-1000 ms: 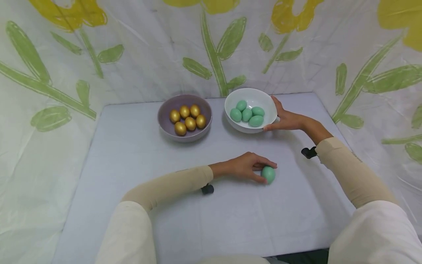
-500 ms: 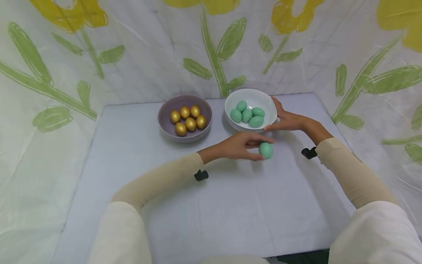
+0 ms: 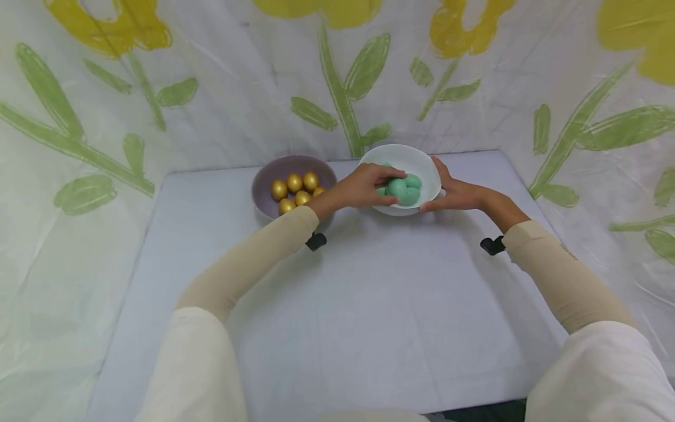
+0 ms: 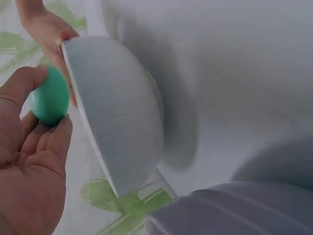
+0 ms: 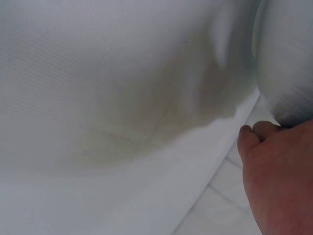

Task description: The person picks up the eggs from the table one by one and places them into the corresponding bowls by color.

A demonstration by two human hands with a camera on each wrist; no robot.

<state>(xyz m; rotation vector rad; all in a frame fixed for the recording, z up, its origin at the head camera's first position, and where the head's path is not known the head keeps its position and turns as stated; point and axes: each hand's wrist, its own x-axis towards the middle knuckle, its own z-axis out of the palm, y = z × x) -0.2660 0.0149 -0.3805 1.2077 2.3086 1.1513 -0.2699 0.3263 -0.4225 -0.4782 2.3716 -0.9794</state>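
Note:
My left hand (image 3: 364,186) pinches a mint-green egg (image 3: 397,188) between thumb and fingertips, above the white bowl (image 3: 405,155). More green eggs lie inside that bowl, partly hidden behind the hand and the held egg. The left wrist view shows the held egg (image 4: 50,95) beside the bowl's rim, apart from the bowl's outer wall (image 4: 115,112). With thumb and fingers spread around the bowl's right side, my right hand (image 3: 460,193) holds it. In the right wrist view, the right hand's fingers (image 5: 248,142) lie against the bowl's underside (image 5: 291,58).
Left of the white bowl stands a purple-grey bowl (image 3: 262,184) with several gold eggs (image 3: 294,182), partly covered by my left forearm. Both bowls are near the back edge of the white-covered table (image 3: 369,305). A flower-painted sheet (image 3: 221,117) hangs behind and at the sides.
My left hand has lifted the green egg off the table and carried it forward and slightly left, over the white bowl. My right hand has stayed at the bowl's side.

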